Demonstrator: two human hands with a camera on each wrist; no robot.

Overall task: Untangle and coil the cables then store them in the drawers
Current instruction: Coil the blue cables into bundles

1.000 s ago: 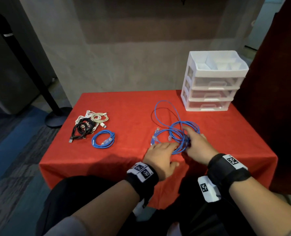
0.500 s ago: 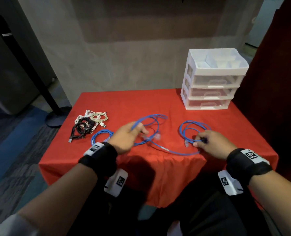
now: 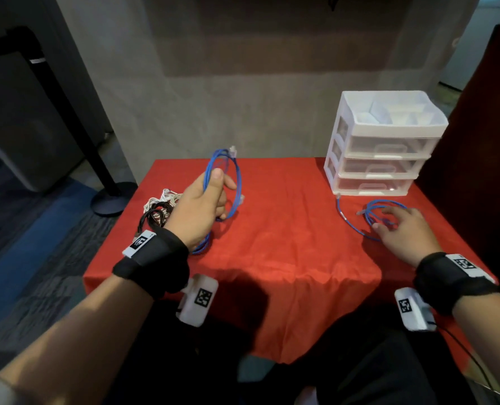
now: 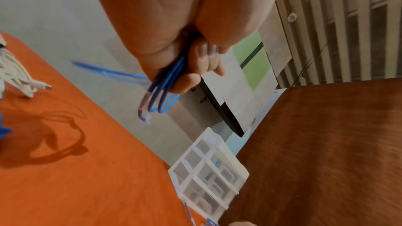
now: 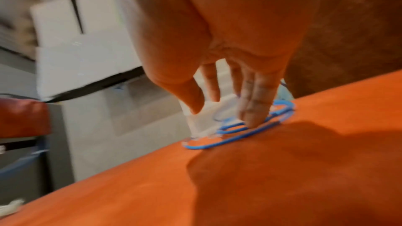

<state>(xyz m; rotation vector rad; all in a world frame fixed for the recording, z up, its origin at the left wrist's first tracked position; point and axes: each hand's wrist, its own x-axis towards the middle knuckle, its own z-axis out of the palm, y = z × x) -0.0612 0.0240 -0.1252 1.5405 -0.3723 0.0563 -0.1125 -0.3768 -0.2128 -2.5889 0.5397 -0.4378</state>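
Bundle (image 3: 158,209): black and white cables, table's left edge, untouched
Left hand (image 3: 199,211): fist round a raised blue coil (image 3: 225,182) (loops hang loose); keep turns even
Right hand (image 3: 403,232): fingers straight, pressing second blue cable (image 3: 357,226) flat; gather before lifting
Drawers (image 3: 383,147): all closed, far right
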